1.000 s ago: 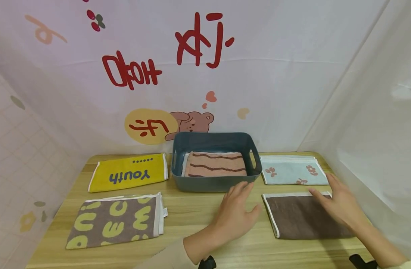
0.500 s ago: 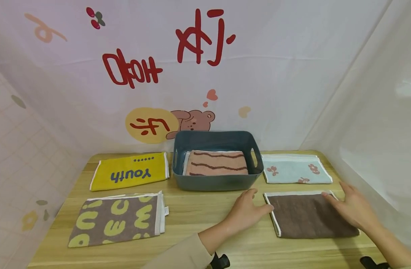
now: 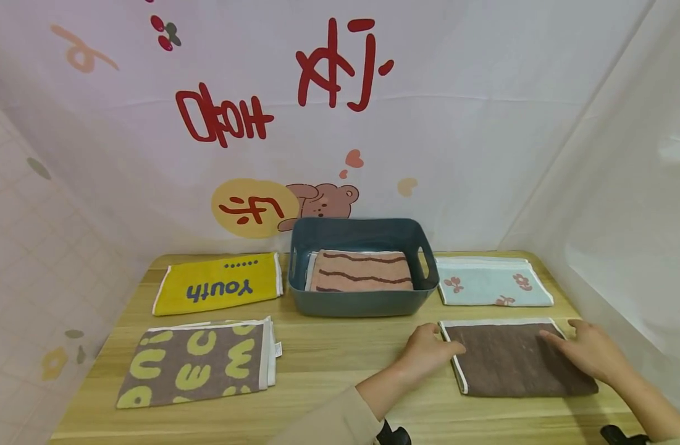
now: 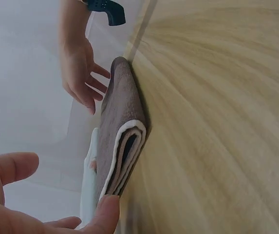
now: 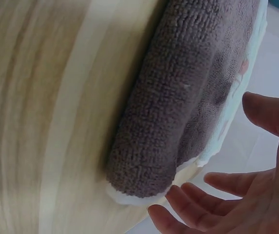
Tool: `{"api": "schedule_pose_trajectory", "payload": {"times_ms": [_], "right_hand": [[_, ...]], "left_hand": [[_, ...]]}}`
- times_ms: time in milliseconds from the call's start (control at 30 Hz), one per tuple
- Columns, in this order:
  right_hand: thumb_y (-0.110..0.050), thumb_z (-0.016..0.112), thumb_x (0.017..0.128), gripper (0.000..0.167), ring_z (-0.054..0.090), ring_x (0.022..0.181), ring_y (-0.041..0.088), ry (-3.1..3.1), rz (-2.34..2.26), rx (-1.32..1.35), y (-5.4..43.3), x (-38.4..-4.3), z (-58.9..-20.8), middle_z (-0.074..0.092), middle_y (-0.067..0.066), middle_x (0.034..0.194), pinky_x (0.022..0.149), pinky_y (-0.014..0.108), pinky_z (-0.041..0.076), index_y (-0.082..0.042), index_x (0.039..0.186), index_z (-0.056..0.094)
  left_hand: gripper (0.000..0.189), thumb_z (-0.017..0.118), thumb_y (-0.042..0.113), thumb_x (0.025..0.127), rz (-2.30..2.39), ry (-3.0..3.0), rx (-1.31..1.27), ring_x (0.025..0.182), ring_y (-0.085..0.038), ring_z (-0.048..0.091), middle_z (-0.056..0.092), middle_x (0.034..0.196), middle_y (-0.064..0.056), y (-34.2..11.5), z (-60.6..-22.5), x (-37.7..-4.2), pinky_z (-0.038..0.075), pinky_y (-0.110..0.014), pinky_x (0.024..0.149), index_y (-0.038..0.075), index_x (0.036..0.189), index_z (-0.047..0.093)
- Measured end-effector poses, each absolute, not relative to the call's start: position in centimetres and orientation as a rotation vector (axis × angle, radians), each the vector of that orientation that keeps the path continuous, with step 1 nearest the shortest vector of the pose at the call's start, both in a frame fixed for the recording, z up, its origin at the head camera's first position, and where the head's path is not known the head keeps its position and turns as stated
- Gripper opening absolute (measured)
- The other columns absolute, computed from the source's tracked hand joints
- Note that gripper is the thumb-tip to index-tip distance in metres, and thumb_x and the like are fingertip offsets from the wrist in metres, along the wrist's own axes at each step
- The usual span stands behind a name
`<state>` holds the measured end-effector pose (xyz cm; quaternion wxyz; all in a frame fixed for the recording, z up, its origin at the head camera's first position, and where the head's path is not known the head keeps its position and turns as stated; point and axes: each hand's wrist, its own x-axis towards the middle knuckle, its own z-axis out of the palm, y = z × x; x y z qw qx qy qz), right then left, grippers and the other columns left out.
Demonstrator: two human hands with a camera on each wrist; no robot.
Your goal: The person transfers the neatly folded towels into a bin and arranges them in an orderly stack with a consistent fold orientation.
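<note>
A folded brown towel (image 3: 512,361) with white edging lies at the front right of the table. My left hand (image 3: 425,355) is at its left edge, thumb reaching over the top. In the left wrist view a fingertip of that hand (image 4: 12,214) meets the towel's layered folded edge (image 4: 124,151). At the opposite end is my right hand (image 3: 590,355), thumb above the towel and the other fingers beyond its right edge. The right wrist view shows the right fingers (image 5: 197,207) loosely spread close by the towel's corner (image 5: 144,185).
A dark teal basket (image 3: 364,304) holds a pink towel with brown wavy stripes (image 3: 367,270). To its right lies a light blue flowered towel (image 3: 490,284). Left of it are a yellow "Youth" towel (image 3: 217,287) and a grey towel with yellow-green letters (image 3: 201,364).
My left hand has moved right, from in front of the basket to the brown towel's left edge. My right hand has shifted slightly right and lower toward the towel's right edge.
</note>
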<state>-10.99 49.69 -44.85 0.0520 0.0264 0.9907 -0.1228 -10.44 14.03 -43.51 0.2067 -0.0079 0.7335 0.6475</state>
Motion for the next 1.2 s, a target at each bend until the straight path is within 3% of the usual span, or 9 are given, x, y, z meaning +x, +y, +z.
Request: {"api": "schedule_pose_trajectory", "payload": {"times_ms": [200,300,367,467,633,767,1200], "right_hand": [[-0.052,0.056,0.105,0.088,0.057,0.100,0.068,2.922,-0.361,0.088,50.3,-11.2,-45.2,0.058,0.051,0.109,0.081,0.069,0.049,0.034,0.118,0.047],[-0.052,0.055,0.105,0.076,0.066,0.085,0.053,2.896,-0.359,0.090,50.2,-11.2,-45.3,0.066,0.036,0.091,0.074,0.061,0.052,0.024,0.105,0.058],[-0.051,0.055,0.105,0.068,0.066,0.076,0.039,2.891,-0.368,0.084,50.1,-11.1,-45.3,0.066,0.022,0.081,0.067,0.055,0.052,0.016,0.093,0.061],[-0.050,0.056,0.105,0.059,0.059,0.068,0.026,2.883,-0.390,0.096,50.0,-11.0,-45.3,0.061,0.009,0.074,0.060,0.045,0.048,0.003,0.081,0.058],[-0.048,0.056,0.106,0.054,0.051,0.065,0.020,2.877,-0.412,0.110,49.8,-10.7,-45.5,0.055,0.004,0.070,0.059,0.038,0.043,-0.004,0.075,0.054],[-0.047,0.055,0.107,0.053,0.049,0.065,0.020,2.880,-0.416,0.113,49.7,-10.8,-45.6,0.053,0.003,0.068,0.059,0.038,0.042,-0.005,0.073,0.054],[-0.053,0.061,0.102,0.060,0.032,0.052,0.011,2.831,-0.540,0.220,49.8,-10.7,-45.5,0.033,-0.007,0.056,0.053,0.030,0.033,-0.019,0.058,0.037]], "left_hand": [[0.052,0.082,0.009,0.079,1.809,2.024,-0.082,0.111,-0.028,0.062,0.066,0.124,-0.019,15.0,-44.2,-10.3,0.054,-0.046,0.095,-0.009,0.125,0.064],[0.050,0.081,0.007,0.080,1.837,2.004,-0.108,0.084,-0.023,0.062,0.067,0.108,-0.017,15.1,-44.5,-10.5,0.055,-0.039,0.078,-0.010,0.124,0.063],[0.045,0.080,0.005,0.081,1.876,1.964,-0.133,0.066,-0.018,0.054,0.064,0.094,-0.014,15.2,-44.6,-10.6,0.049,-0.034,0.065,-0.010,0.121,0.064],[0.031,0.077,0.003,0.083,1.918,1.893,-0.176,0.055,-0.017,0.047,0.060,0.082,-0.011,15.4,-44.7,-10.8,0.047,-0.031,0.057,-0.008,0.109,0.064],[0.016,0.074,0.005,0.086,1.914,1.795,-0.257,0.071,-0.028,0.066,0.065,0.090,-0.009,15.9,-44.6,-11.0,0.061,-0.045,0.074,0.001,0.086,0.059],[0.012,0.072,0.004,0.088,1.923,1.726,-0.311,0.080,-0.033,0.068,0.065,0.096,-0.010,16.1,-44.5,-10.9,0.060,-0.051,0.083,0.000,0.089,0.061],[0.012,0.076,-0.004,0.086,1.950,1.699,-0.369,0.070,-0.020,0.062,0.062,0.081,-0.009,17.9,-44.8,-11.0,0.061,-0.042,0.078,0.001,0.085,0.064]]}}
